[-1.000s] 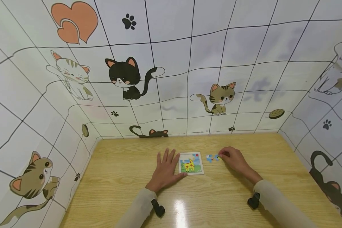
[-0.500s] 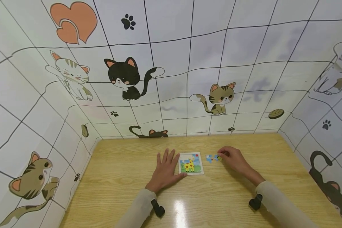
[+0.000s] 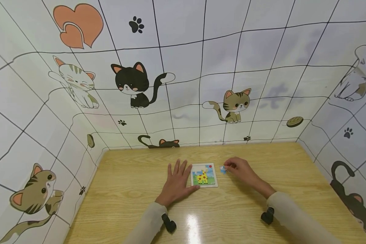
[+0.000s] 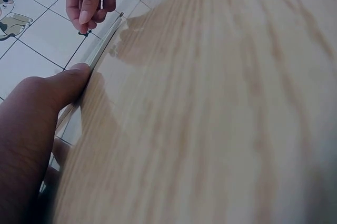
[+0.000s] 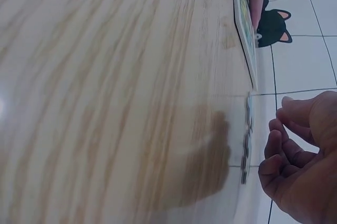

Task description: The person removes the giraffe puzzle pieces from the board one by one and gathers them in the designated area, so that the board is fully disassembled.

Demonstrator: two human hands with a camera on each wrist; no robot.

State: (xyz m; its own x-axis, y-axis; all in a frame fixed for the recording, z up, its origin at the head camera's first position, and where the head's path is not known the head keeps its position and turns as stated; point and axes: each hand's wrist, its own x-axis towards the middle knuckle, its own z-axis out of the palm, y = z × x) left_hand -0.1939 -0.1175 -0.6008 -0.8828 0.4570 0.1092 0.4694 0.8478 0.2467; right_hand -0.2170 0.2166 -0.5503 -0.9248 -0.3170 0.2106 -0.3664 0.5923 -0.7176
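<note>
My left hand (image 3: 178,184) lies spread on the table, its thumb at the lower left edge of a square puzzle board (image 3: 204,175) with a yellow giraffe picture. The board's top strip is pale. In the left wrist view, the left thumb (image 4: 71,84) touches the board's edge. Loose blue puzzle pieces (image 3: 223,169) lie to the right of the board, partly hidden by my right hand (image 3: 241,171). The right wrist view has these pieces edge-on on the table, with the right hand (image 5: 300,155) hovering over them, fingers loosely curled and nothing visible between them.
The light wooden table (image 3: 125,203) meets a white back wall (image 3: 183,84) printed with cartoon cats and grid lines. Similar walls stand at left and right. A black wrist camera (image 3: 169,223) is worn on the left sleeve, another (image 3: 267,216) on the right.
The right hand has moved left, from the right end of the loose pieces to above them, nearer the board. The left hand and the board stay in place.
</note>
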